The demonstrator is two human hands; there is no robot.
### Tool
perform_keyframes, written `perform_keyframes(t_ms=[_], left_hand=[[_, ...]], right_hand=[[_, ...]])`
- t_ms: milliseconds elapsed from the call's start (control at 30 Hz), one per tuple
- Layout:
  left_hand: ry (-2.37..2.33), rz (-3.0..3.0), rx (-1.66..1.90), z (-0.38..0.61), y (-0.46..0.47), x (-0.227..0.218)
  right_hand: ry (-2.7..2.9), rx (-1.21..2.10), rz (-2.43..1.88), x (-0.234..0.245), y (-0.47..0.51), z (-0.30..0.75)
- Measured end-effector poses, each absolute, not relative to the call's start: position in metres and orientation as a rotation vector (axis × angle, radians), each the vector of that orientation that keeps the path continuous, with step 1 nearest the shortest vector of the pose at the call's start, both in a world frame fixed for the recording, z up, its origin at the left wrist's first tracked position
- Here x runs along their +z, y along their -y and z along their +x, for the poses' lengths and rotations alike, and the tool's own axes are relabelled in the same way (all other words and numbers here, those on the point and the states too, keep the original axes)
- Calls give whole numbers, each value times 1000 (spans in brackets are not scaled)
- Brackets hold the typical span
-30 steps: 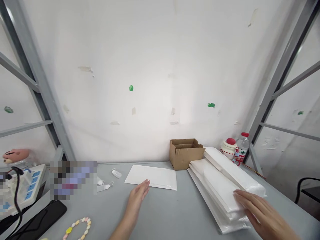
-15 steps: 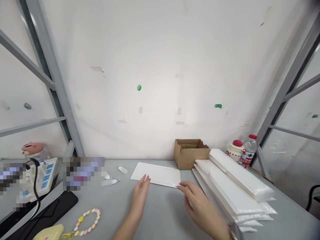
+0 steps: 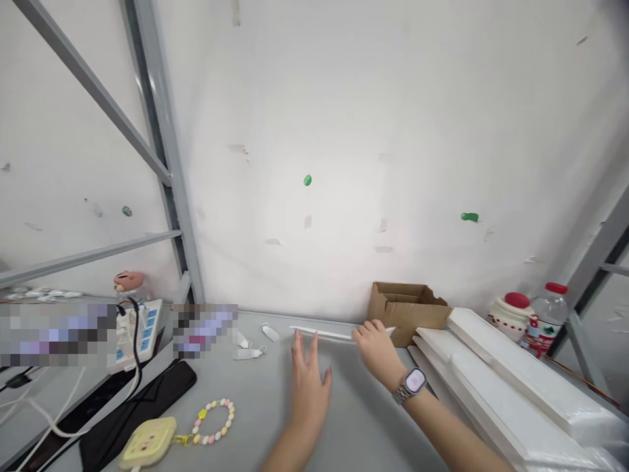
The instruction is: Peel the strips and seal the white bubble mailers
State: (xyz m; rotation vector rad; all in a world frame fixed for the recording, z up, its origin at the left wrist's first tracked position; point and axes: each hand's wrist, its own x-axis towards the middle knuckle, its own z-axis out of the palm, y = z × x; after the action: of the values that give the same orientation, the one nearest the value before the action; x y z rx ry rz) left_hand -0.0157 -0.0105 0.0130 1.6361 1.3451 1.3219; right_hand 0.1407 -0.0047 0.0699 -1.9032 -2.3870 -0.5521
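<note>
Two hands work at lower centre of the grey table (image 3: 354, 419), and I read this as an early stage: one flat white envelope (image 3: 324, 334) is lifted off the surface, seen almost edge-on, with nothing yet put into it. At far left I count one white power strip (image 3: 140, 324) with a black cable, and below it one black phone (image 3: 142, 410). One yellow tag (image 3: 147, 442) on a pastel bead bracelet (image 3: 215, 421) lies in the lower left. Moving right, three small white clips (image 3: 253, 339) lie near the back edge. My left hand (image 3: 309, 380) hovers flat with fingers spread wide, holding nothing. My right hand (image 3: 376, 347), watch on the wrist, pinches the envelope's right end. Right of it stands one open cardboard box (image 3: 405, 309), then a stack of white envelope packs (image 3: 506, 387), at least three. At far right are one red-lidded jar (image 3: 511, 314) and one water bottle (image 3: 548, 314).
</note>
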Motion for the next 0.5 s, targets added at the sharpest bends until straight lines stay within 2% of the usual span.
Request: perform_keyframes(t_ms=[133,233,300,400,500], left_hand=[[-1403,1781,1449,-18,18,19],[-1292,1666,1370,-19,21,31],[-1122,1519,1138,-18,23,39],[-726,1209,719,-17,28,44],[-541,1021,629,-12,30,37]], right_hand=[[2295,-951,-1761,110,19,144],[2349,-1107,-1593,136,22,139],[2479,-1029,-1493,146,20,133],[2716,-666,-1417,151,14,117],[2755,-235,-1381,142,1,91]])
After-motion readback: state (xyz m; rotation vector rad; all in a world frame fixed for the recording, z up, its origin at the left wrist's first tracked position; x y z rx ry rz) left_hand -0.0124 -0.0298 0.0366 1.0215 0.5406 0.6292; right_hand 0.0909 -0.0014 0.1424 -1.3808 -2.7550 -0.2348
